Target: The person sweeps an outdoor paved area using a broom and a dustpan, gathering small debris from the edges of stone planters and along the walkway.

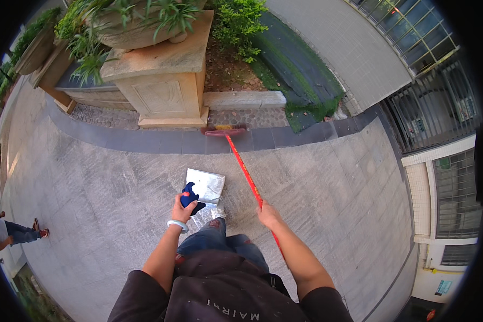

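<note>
My right hand (269, 214) is closed around the red handle of a broom (241, 163). The broom's pinkish head rests on the dark paving band beside the stone pedestal's foot. In my left hand (182, 207) is a dark blue cloth item (190, 198), perhaps a glove, with a small red spot at the fingers. Just beyond that hand, a silvery metal dustpan (206, 186) stands on the pavement near my foot. Whether the left hand also holds the dustpan's handle cannot be told.
Ahead stands a stone pedestal (161, 94) with a large planter (133, 30). Right of it are a low stone kerb (244, 100), a shrub (241, 28) and green artificial turf (302, 116). A person (20, 232) is at the far left; a building with barred windows (459, 197) borders the right.
</note>
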A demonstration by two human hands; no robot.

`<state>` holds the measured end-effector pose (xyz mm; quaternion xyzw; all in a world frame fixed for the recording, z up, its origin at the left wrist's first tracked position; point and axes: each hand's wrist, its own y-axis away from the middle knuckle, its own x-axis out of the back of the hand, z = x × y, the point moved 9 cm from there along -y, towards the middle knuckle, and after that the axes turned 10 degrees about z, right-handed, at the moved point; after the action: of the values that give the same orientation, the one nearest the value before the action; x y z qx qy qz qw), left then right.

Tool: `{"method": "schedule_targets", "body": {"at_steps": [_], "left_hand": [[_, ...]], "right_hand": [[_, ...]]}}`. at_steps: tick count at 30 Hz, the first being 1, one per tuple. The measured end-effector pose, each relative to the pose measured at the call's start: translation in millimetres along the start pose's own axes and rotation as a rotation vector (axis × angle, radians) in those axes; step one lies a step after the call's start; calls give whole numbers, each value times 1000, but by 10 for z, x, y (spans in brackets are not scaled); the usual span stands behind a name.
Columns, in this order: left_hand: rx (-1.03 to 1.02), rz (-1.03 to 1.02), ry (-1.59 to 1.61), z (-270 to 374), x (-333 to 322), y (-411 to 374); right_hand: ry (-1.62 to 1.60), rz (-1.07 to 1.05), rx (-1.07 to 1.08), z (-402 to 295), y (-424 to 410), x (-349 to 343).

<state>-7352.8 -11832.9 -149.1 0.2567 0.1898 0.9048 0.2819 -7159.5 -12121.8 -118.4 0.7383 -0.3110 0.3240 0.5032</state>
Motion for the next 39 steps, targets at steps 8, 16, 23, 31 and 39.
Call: {"method": "schedule_targets", "body": {"at_steps": [8,16,23,31,39], "left_hand": [[-42,-105,107,793,-1227,-187],[-171,44,153,898,-2461,-288],[-169,221,-20,1244,-3038,-544],[-127,216,-88,1379,-3331,-646],[-65,152,-136,1519,-3555,-643]], "right_hand": [[232,-61,128,-85,-1584,1024],[294,-103,180,181,-2770,1266],[34,-414,91,411,-2518,1229],[1,-539,209,629,-1776,1890],[153,-317,301,216,-2529,1815]]}}
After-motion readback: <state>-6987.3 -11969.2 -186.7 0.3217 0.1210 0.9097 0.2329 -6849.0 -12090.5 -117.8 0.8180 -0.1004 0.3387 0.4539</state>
